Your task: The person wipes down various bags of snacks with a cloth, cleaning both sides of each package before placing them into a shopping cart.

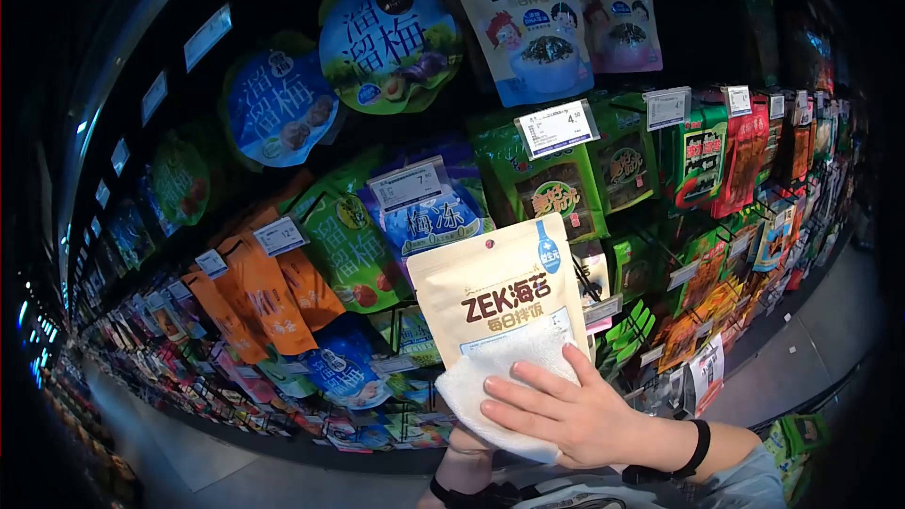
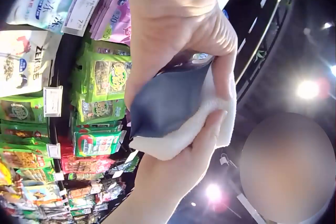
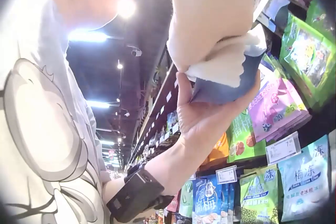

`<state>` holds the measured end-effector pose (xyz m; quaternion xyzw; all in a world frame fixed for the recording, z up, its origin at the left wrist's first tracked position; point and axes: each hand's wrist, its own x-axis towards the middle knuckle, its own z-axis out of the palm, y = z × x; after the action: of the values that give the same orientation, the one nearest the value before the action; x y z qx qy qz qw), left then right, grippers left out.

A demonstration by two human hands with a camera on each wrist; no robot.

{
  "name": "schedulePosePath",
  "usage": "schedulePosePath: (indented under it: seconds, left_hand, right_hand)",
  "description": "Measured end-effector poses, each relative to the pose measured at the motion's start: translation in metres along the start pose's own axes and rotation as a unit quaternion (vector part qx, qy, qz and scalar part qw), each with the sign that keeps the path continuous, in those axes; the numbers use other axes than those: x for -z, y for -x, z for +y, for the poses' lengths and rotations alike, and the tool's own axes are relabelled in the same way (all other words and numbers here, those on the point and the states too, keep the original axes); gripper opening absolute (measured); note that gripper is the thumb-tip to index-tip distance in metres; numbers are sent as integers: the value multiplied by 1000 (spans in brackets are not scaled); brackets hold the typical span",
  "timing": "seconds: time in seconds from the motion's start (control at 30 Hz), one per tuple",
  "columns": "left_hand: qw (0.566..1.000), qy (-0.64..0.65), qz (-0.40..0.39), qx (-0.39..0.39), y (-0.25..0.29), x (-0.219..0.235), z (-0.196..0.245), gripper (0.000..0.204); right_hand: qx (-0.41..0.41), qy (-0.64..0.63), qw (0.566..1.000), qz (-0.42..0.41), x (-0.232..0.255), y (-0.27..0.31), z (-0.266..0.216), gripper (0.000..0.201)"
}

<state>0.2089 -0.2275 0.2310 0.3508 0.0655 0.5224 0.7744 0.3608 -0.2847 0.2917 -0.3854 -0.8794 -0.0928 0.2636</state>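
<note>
A cream snack pouch (image 1: 500,269) with brown ZEK lettering stands upright in front of the shelf. My left hand (image 2: 176,19) grips its lower part, thumb on one side and fingers on the other. In the left wrist view the pouch's blue-grey bottom (image 2: 168,100) faces the camera. A white cloth (image 1: 457,396) covers the lower front of the pouch. Across the cloth lies my right hand (image 1: 556,410), pressing it with fingers mostly straight and spread. Its thumb (image 2: 212,129) rests against the cloth near the pouch's bottom edge. The head view hides most of the left hand.
Hanging snack bags fill the rack, among them green plum bags (image 1: 391,42), orange pouches (image 1: 264,292) and more ZEK pouches (image 1: 523,28). Price tags (image 1: 556,129) jut out on hooks just above the held pouch. Grey floor (image 1: 782,358) shows at the right.
</note>
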Motion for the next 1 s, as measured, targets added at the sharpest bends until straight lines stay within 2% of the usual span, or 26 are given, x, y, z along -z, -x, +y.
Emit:
schedulePosePath:
  seconds: [0.07,0.13,0.27,0.3,0.33,0.4,0.53,0.6,0.67,0.7,0.73,0.8,0.83,0.87,0.9,1.0]
  left_hand:
    - [1000,4,-6,4,5,12,5,90]
    - [1000,7,-12,8,27,34,9,88]
    - [999,17,-26,17,43,52,8,83]
    - [999,20,-29,19,63,47,15,82]
    - [999,23,-32,20,32,50,1,81]
    - [999,29,-37,19,23,48,-2,80]
    - [998,38,-44,13,16,52,1,77]
    - [998,43,-48,10,7,52,6,75]
    - [997,48,-53,7,10,58,6,74]
    - [997,50,-57,6,11,59,5,73]
    - [997,50,-55,6,10,57,4,73]
    - [997,39,58,29,4,43,2,50]
    - [997,38,60,32,2,40,2,50]
    - [1000,-5,24,19,1,37,3,56]
    - [999,-49,-13,6,-1,35,4,64]
    - [975,-178,-124,-40,-4,31,5,95]
  right_hand:
    - [-12,2,1000,7,2,-6,4,71]
    - [-27,45,997,65,0,-11,12,69]
    - [-58,75,993,63,16,-21,23,63]
    - [-82,33,994,69,22,-22,25,63]
    - [-89,48,991,83,27,-22,29,58]
    - [-97,88,985,109,27,-19,37,66]
    - [-163,136,965,155,27,-8,51,53]
    - [-207,51,951,224,23,1,60,49]
    - [-195,-21,926,324,22,5,59,47]
    - [-185,1,926,329,23,8,55,46]
    - [-185,1,926,328,22,10,49,46]
    - [-76,-9,958,277,18,10,36,50]
    - [-68,31,978,195,15,7,28,53]
    - [-59,71,990,111,11,4,19,55]
    - [-72,21,996,55,4,-1,11,60]
    - [-28,58,997,32,-9,1,6,65]
